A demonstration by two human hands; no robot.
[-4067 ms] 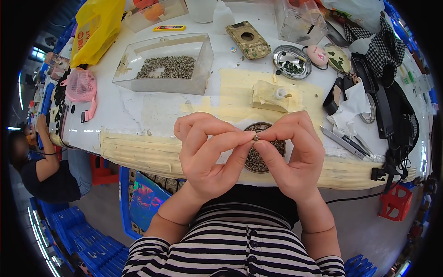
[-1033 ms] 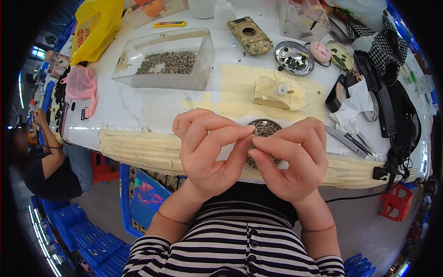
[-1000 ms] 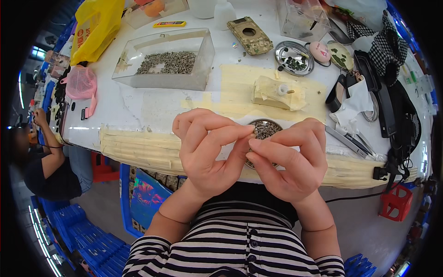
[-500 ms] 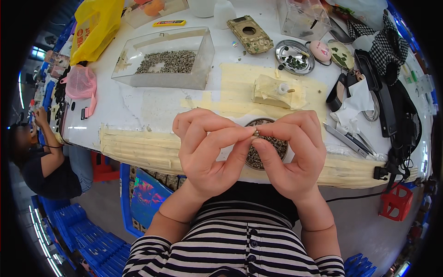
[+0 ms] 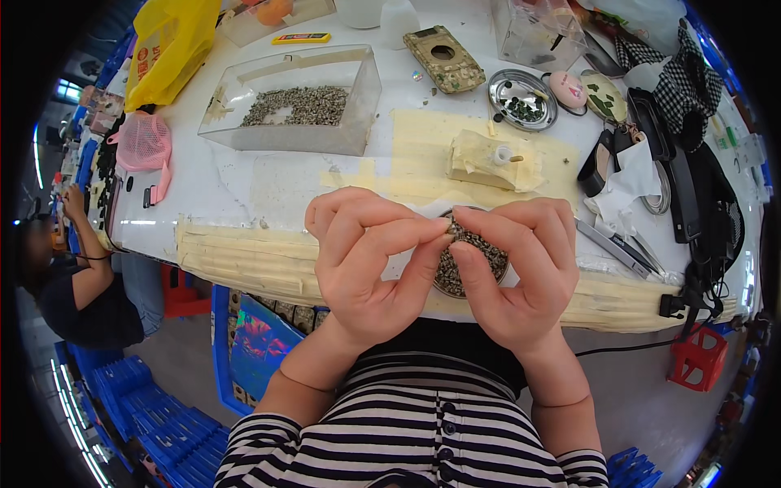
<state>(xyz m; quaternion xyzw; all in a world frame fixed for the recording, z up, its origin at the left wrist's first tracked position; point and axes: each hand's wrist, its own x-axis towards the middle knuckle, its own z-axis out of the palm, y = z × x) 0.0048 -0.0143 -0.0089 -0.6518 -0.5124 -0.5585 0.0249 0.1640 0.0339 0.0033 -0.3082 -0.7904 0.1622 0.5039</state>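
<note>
My left hand pinches a tiny grey-tan piece between thumb and index fingertip; its exact kind is too small to make out. Facing it, my right hand has its thumb and index finger apart, their tips close to that piece. Below both hands sits a round dish of small grey-brown parts, partly covered by my fingers. Beyond my hands stands a tape-covered block with a small white pot on it. A camouflage-patterned model tank hull lies farther back.
A clear bin of similar small parts stands at back left, near a pink mesh pouch and a yellow bag. To the right lie a metal dish with green bits, a knife and tweezers. Another person sits at far left.
My right thumb and index finger have spread apart, away from the tiny piece. My left hand keeps its pinch in nearly the same place.
</note>
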